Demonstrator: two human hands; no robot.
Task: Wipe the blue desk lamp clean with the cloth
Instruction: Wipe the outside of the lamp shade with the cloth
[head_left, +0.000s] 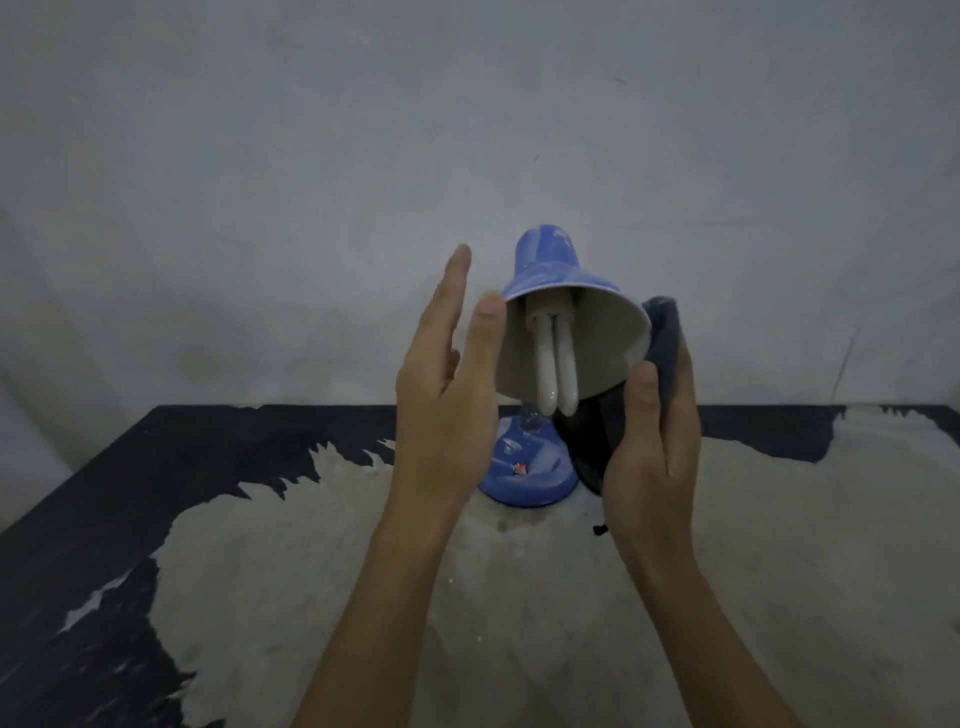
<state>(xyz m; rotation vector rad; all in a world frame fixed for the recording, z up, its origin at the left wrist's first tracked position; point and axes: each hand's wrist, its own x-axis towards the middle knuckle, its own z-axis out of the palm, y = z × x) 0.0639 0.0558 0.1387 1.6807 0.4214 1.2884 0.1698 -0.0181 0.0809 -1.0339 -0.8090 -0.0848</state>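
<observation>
on worn table (779, 519), lamp (550, 270), cloth (667, 338)

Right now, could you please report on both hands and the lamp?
Left hand open, fingers straight beside the shade. Right hand grips cloth at shade's right rim. Lamp upright on table. Nothing blocking.

A blue desk lamp (550, 280) stands at centre frame, its shade tilted toward the camera, exposing a white twin-tube bulb (556, 364). A dark cloth (667, 338) presses against the shade's right rim.
</observation>
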